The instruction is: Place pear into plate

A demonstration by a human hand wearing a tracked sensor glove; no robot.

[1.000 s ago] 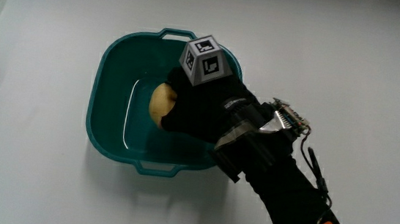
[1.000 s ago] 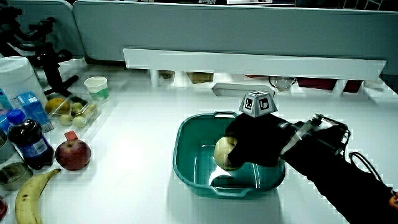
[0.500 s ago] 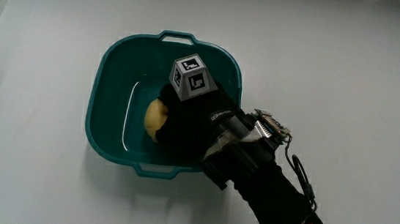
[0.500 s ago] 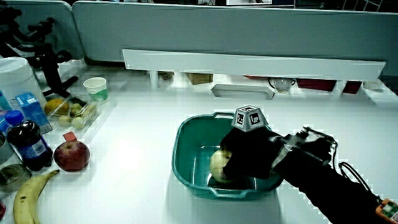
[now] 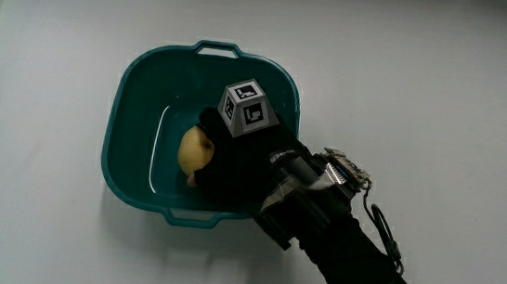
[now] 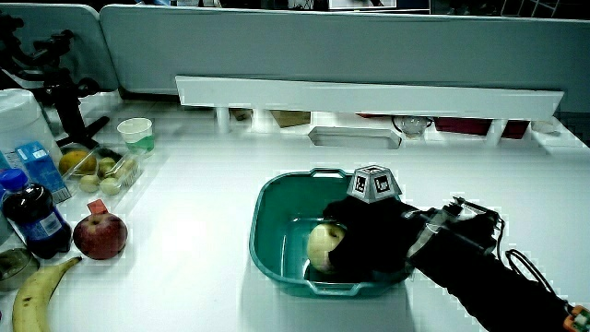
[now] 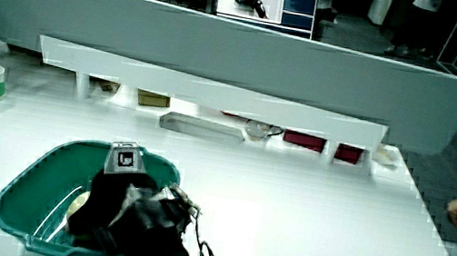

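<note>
A yellowish pear (image 5: 192, 148) lies low inside the teal basin (image 5: 139, 66) that serves as the plate. The gloved hand (image 5: 219, 160) reaches into the basin over the rim nearest the person, and its fingers curl around the pear. The patterned cube (image 5: 247, 109) sits on the back of the hand. In both side views the pear (image 6: 322, 245) shows just beside the glove (image 6: 369, 244), down near the basin floor (image 6: 286, 235). The hand (image 7: 111, 203) hides most of the pear from the basin rim (image 7: 21, 192) inward.
Near the table's edge lie a red apple (image 6: 100, 236), a banana (image 6: 37, 293) and a dark bottle (image 6: 30, 219). Farther from the person stand a clear tray of small fruit (image 6: 97, 166) and a paper cup (image 6: 136, 135). A low partition with a shelf (image 6: 369, 92) closes the table.
The hand has sunk lower into the basin with the pear still in it. The pear now sits close to the basin floor.
</note>
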